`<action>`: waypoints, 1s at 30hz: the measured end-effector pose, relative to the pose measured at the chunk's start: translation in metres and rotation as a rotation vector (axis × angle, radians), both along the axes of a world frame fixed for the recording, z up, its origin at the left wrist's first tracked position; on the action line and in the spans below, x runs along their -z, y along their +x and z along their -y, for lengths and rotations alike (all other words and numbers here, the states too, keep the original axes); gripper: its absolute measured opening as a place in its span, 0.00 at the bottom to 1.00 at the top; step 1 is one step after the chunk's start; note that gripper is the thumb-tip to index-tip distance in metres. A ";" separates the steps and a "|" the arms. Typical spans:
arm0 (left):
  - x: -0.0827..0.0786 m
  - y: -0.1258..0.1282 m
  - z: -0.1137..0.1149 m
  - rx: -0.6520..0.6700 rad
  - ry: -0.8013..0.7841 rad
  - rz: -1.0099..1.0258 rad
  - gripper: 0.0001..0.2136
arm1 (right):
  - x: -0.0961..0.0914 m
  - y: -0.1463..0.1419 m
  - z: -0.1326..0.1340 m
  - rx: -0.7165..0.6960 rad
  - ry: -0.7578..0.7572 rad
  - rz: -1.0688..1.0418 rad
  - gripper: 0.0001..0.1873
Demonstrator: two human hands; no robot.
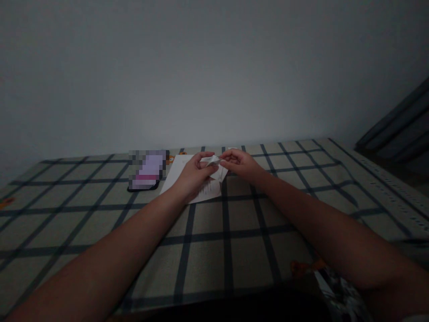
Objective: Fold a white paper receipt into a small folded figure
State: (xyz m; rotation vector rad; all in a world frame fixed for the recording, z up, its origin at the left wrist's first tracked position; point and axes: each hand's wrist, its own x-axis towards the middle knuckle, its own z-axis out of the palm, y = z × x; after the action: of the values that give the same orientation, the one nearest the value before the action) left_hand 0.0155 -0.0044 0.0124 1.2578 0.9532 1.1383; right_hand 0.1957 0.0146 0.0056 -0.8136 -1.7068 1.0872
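Observation:
Between my two hands is a small piece of folded white paper (212, 159), held above the table. My left hand (195, 173) pinches its left side with thumb and fingers. From the right, my right hand (238, 162) grips the paper's other edge between thumb and forefinger, its remaining fingers curled. Beneath my left hand lies a white sheet of paper (174, 172) with some printing near its lower part. The exact shape of the folds is too small and dim to make out.
A phone (149, 170) with a lit screen, partly blurred, lies left of the sheet. The table wears a checked cloth (204, 250) with dark blue lines. Behind it rises a pale wall (214, 76). Dark draped fabric (398, 118) is at the far right.

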 end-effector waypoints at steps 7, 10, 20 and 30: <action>0.004 0.000 0.000 0.033 -0.020 0.020 0.26 | 0.002 0.000 0.000 -0.010 0.027 0.023 0.14; 0.003 0.001 0.001 0.027 -0.036 0.041 0.28 | 0.002 0.001 0.000 -0.013 0.032 0.029 0.14; 0.006 -0.001 -0.002 0.052 -0.015 0.025 0.29 | 0.002 0.000 0.001 0.033 0.121 0.090 0.12; 0.004 0.001 -0.002 0.017 -0.017 0.042 0.25 | 0.004 0.000 0.000 0.017 0.040 0.032 0.12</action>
State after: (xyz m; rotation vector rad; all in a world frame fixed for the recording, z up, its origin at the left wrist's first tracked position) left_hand 0.0161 -0.0024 0.0081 1.2225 0.9172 1.1366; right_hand 0.1955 0.0147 0.0016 -0.8227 -1.7395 1.0299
